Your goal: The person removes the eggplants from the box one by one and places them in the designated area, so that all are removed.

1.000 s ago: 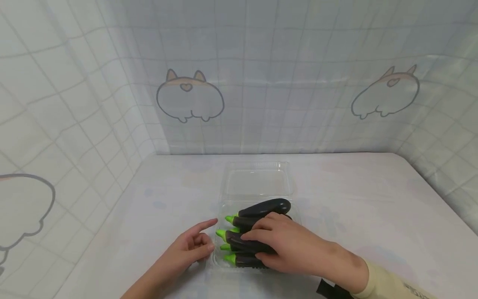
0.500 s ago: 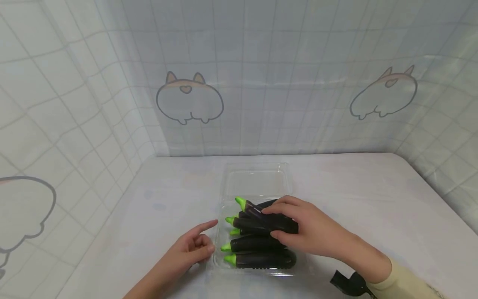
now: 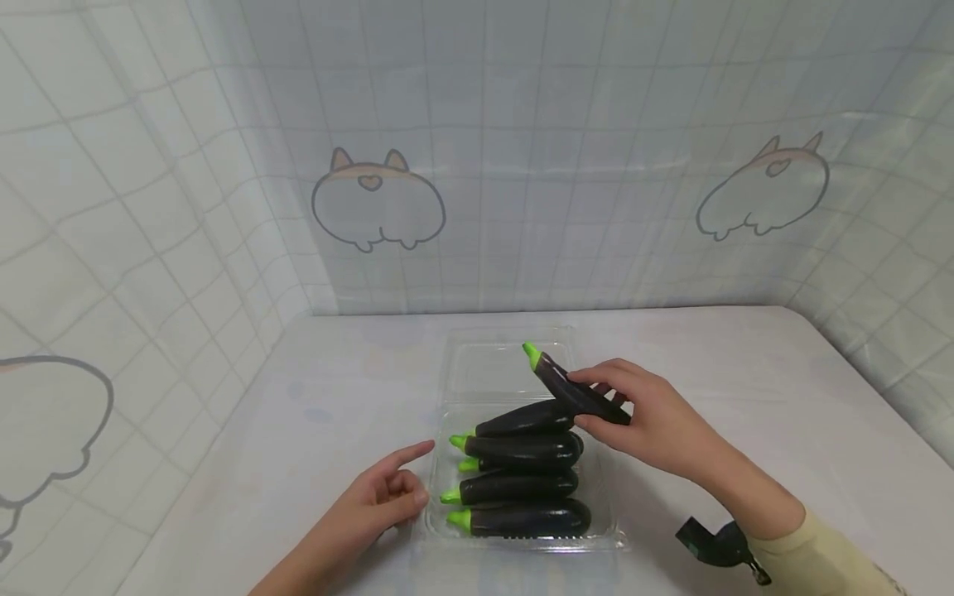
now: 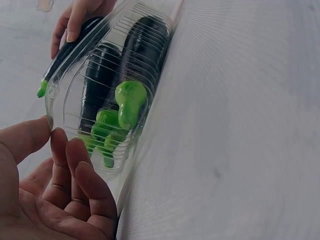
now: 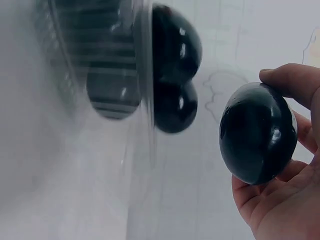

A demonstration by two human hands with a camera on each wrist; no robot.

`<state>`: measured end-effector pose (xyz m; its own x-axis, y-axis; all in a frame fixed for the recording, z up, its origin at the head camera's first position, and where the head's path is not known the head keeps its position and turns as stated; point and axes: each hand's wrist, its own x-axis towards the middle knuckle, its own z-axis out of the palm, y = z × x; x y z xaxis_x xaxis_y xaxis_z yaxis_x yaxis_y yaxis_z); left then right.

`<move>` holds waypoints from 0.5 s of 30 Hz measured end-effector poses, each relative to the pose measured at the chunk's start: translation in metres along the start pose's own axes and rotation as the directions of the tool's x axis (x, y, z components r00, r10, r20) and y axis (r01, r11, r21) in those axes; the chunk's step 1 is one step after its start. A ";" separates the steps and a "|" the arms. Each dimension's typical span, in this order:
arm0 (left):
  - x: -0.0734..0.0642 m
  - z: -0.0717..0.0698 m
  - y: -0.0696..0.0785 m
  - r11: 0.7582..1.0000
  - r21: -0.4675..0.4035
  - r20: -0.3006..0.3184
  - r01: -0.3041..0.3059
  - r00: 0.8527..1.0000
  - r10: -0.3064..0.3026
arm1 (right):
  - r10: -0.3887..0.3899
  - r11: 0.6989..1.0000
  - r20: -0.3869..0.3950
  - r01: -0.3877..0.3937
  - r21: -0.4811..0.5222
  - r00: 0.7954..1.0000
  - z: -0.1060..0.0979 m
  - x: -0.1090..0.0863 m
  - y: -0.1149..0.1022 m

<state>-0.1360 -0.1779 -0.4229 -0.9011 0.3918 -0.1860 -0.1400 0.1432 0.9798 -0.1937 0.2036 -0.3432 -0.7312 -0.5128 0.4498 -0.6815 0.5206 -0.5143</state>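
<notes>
My right hand (image 3: 656,418) pinches a dark purple eggplant (image 3: 570,389) with a green stem between thumb and fingers. The eggplant is tilted, its stem pointing up and left, above the back right of a clear plastic clamshell box (image 3: 607,509). Several more eggplants (image 3: 525,483) lie in the box, stems to the left. In the right wrist view, the held eggplant's (image 5: 257,132) rounded end faces the camera, apart from the box. My left hand (image 3: 380,497) rests at the box's left edge, index finger extended and the others loosely bent. Its fingertips (image 4: 59,134) are at the clear rim in the left wrist view.
The box's transparent lid (image 3: 484,368) lies folded back behind it on the pale tabletop (image 3: 358,356). A black strapped object (image 3: 719,542) hangs below my right wrist. Grid-patterned cloth walls (image 3: 522,207) enclose the table at the back and sides.
My right hand has taken one eggplant from the front part of the pile and lifted it back and to the right, over the other eggplants. The left hand has stayed at the box's edge.
</notes>
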 end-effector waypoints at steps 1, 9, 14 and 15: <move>0.000 0.000 0.000 1.000 -0.002 0.000 0.002 1.000 -0.002 | 0.011 1.000 -0.008 -0.012 -0.011 1.000 -0.001 0.000 0.002; 0.001 -0.001 -0.002 1.000 -0.019 0.009 0.003 1.000 -0.003 | 0.138 0.986 -0.074 -0.144 -0.083 0.988 -0.008 -0.001 0.021; 0.001 -0.003 -0.002 1.000 -0.011 0.004 0.007 1.000 -0.007 | 0.189 0.977 -0.107 -0.198 -0.078 0.976 -0.011 -0.001 0.036; 0.001 -0.003 -0.002 1.000 -0.010 0.003 0.008 1.000 -0.008 | 0.199 0.975 -0.110 -0.208 -0.077 0.974 -0.011 0.000 0.039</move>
<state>-0.1378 -0.1809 -0.4243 -0.8987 0.3932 -0.1940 -0.1512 0.1375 0.9789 -0.2207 0.2315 -0.3557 -0.8508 -0.3206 0.4164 -0.5149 0.6670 -0.5385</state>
